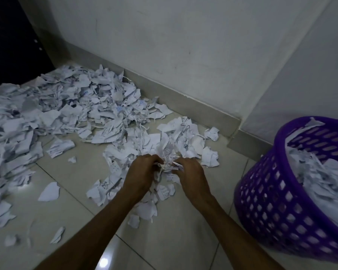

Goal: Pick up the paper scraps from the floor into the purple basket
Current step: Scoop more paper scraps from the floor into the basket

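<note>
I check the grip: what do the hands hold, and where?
Both the left hand and the right hand grip a bunch of paper scraps between them, from opposite sides.

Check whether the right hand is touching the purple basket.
Apart. The head view shows the right hand gripping paper scraps with bare floor tile plainly between it and the purple basket.
</note>
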